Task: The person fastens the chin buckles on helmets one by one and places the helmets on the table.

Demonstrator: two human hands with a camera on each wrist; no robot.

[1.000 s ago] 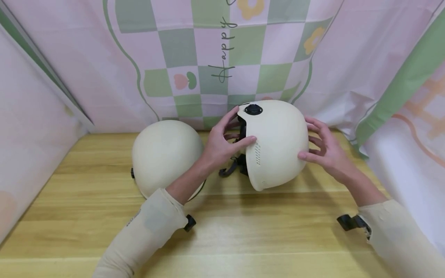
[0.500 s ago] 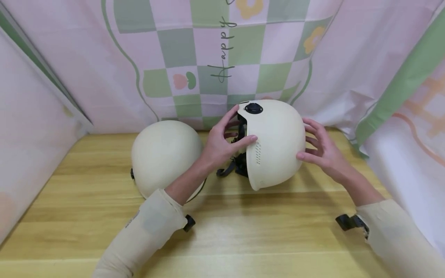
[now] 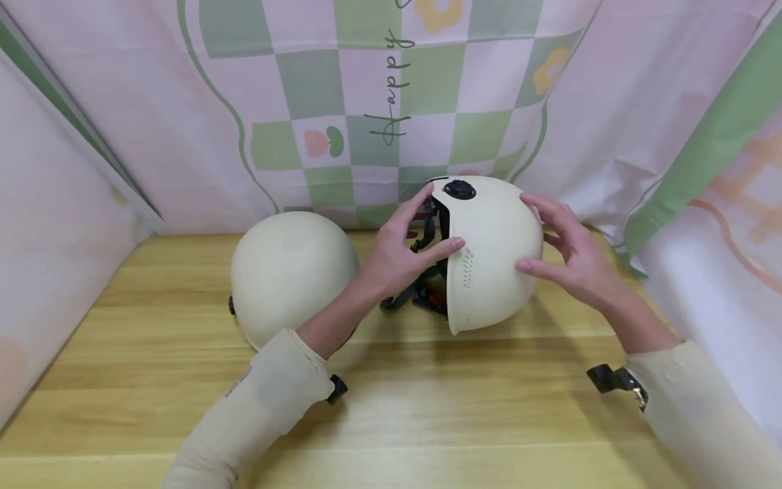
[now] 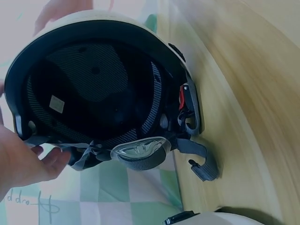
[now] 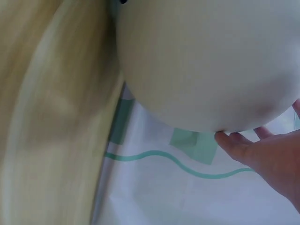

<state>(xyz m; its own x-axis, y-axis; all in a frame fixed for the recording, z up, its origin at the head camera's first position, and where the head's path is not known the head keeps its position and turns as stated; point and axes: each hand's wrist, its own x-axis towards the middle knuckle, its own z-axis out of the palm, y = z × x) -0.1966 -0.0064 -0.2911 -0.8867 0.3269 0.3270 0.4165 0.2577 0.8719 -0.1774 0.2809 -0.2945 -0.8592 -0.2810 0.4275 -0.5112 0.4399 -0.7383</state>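
Note:
A cream helmet (image 3: pixel 495 258) lies on its side, open end to the left, a round black knob (image 3: pixel 459 189) showing near its top. The left hand (image 3: pixel 394 255) grips its rim, thumb on the outer shell and fingers toward the inside. At the rounded crown, the right hand (image 3: pixel 580 265) holds the shell between thumb and fingers; the right wrist view shows its fingertips against the smooth surface. In the left wrist view, the dark lining (image 4: pixel 93 84) faces the camera, with a grey chin strap (image 4: pixel 192 149) and a red buckle part (image 4: pixel 181 97) at its edge.
A second cream helmet (image 3: pixel 290 272) stands dome up on the wooden table (image 3: pixel 440 421), left of the held one and partly behind the left forearm. A patterned cloth (image 3: pixel 366 88) rises at the table's back, with more cloth at both sides.
The held helmet has shifted slightly right and turned a little, so more of its inner straps shows. The left hand went with it; the right hand's fingers now reach further over the shell.

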